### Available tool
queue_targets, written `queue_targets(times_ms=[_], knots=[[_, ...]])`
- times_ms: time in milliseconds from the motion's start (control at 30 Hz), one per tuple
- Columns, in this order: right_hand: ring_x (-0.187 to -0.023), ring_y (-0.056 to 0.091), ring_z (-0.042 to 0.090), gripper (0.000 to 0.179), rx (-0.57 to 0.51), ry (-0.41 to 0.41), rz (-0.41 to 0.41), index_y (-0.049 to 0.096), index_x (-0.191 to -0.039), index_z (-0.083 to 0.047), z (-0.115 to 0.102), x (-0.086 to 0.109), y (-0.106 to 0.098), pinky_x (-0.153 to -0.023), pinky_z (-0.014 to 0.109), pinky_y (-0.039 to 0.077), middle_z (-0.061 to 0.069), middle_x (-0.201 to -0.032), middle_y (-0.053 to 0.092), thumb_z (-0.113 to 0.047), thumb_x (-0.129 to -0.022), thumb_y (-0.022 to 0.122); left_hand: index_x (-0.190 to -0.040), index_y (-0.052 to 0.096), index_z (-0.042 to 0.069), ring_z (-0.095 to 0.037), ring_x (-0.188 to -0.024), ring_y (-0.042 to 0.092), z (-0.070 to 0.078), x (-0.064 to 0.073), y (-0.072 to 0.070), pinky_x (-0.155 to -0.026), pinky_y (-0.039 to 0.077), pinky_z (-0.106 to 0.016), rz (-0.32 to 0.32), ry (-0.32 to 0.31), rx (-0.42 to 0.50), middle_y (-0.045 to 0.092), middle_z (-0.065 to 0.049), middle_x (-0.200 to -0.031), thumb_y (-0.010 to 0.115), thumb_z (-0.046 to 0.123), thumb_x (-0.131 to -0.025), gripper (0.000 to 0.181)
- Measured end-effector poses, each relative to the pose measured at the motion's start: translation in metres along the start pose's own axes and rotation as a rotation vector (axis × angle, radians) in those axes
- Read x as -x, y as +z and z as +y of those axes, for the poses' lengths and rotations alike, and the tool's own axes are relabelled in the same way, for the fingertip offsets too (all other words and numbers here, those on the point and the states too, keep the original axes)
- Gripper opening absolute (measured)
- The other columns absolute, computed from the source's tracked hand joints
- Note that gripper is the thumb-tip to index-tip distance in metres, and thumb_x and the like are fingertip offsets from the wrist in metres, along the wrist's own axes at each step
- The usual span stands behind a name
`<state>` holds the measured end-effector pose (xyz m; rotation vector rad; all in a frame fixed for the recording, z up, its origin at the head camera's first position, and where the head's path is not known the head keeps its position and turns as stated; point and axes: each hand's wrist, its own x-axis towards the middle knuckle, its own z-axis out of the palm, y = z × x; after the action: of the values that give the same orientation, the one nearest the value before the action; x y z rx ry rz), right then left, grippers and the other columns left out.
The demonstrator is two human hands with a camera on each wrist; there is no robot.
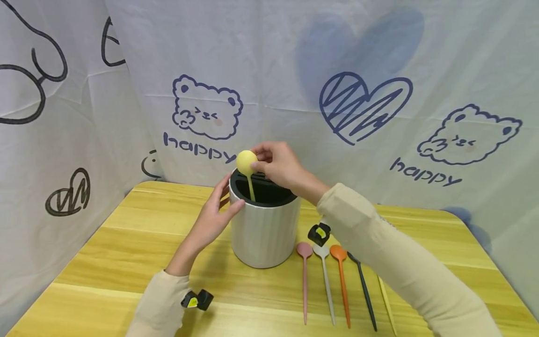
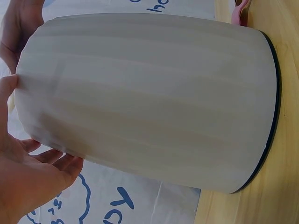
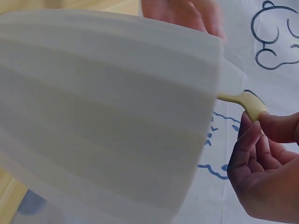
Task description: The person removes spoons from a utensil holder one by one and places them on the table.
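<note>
A yellow spoon (image 1: 246,162) stands bowl-up over the white ribbed bin (image 1: 265,238), its handle dipping into the black-rimmed opening. My right hand (image 1: 280,164) pinches the spoon by its bowl, thumb on one face. In the right wrist view that pinch on the yellow spoon (image 3: 253,105) shows beside the bin's top edge. With fingers spread, my left hand (image 1: 214,213) rests against the left side of the bin, its thumb near the rim. In the left wrist view the fingertips of my left hand (image 2: 35,179) touch the bin's wall (image 2: 149,98). The handle's lower end is hidden inside.
Right of the bin lie a pink spoon (image 1: 305,252), a white spoon (image 1: 324,262), an orange spoon (image 1: 341,262) and a dark long-handled utensil (image 1: 365,285). A yellow handle (image 1: 386,299) emerges beside my right sleeve. Printed cloth (image 1: 273,70) hangs behind the wooden table (image 1: 126,252).
</note>
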<state>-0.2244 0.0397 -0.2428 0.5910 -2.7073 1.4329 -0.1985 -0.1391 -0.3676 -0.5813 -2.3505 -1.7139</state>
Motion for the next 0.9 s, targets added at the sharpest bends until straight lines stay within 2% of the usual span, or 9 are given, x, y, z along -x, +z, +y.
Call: queue_targets(times_ms=[200,333,500,600,900], knots=[[-0.087,0.06,0.024,0.029,-0.056,-0.009,0.021,0.063,-0.119,0.002,-0.004,0.001,-0.012,-0.072,0.03,0.053,0.014,-0.104,0.068,-0.003,-0.091,0.065,-0.155,0.017,0.008,-0.03,-0.142,0.025,0.001,-0.001,0.001,-0.113,0.026,-0.048,0.002,-0.003,-0.007,0.02,-0.012,-0.158,0.056,0.027,-0.098,0.071],[-0.082,0.058,0.024,0.03,-0.082,-0.017,0.039,0.063,-0.12,0.001,-0.009,0.002,-0.023,-0.066,0.031,0.051,0.013,-0.102,0.068,-0.004,-0.091,0.065,-0.154,0.018,0.007,-0.031,-0.141,0.026,0.002,-0.001,0.001,-0.113,0.027,-0.048,0.008,0.001,-0.014,0.021,-0.013,-0.158,0.056,0.025,-0.098,0.071],[-0.075,0.057,0.018,0.03,-0.115,-0.046,0.071,0.063,-0.121,0.001,-0.016,0.005,-0.041,-0.057,0.022,0.044,0.013,-0.099,0.067,-0.002,-0.091,0.065,-0.154,0.018,0.006,-0.031,-0.141,0.027,0.002,-0.001,0.001,-0.112,0.027,-0.048,0.012,0.007,-0.022,0.022,-0.014,-0.157,0.057,0.025,-0.097,0.072],[-0.076,0.058,0.017,0.032,-0.152,-0.07,0.09,0.062,-0.122,0.002,-0.019,0.007,-0.051,-0.056,0.02,0.041,0.015,-0.102,0.067,-0.001,-0.091,0.065,-0.154,0.018,0.006,-0.031,-0.141,0.027,0.002,-0.001,0.001,-0.112,0.027,-0.048,0.012,0.01,-0.024,0.022,-0.013,-0.157,0.057,0.025,-0.097,0.071],[-0.084,0.06,0.021,0.033,-0.195,-0.097,0.119,0.062,-0.124,0.0,-0.023,0.016,-0.066,-0.059,0.021,0.045,0.015,-0.108,0.067,-0.003,-0.091,0.064,-0.154,0.018,0.006,-0.031,-0.141,0.027,0.001,-0.001,0.001,-0.112,0.027,-0.048,0.015,0.008,-0.02,0.022,-0.013,-0.157,0.057,0.024,-0.097,0.071]])
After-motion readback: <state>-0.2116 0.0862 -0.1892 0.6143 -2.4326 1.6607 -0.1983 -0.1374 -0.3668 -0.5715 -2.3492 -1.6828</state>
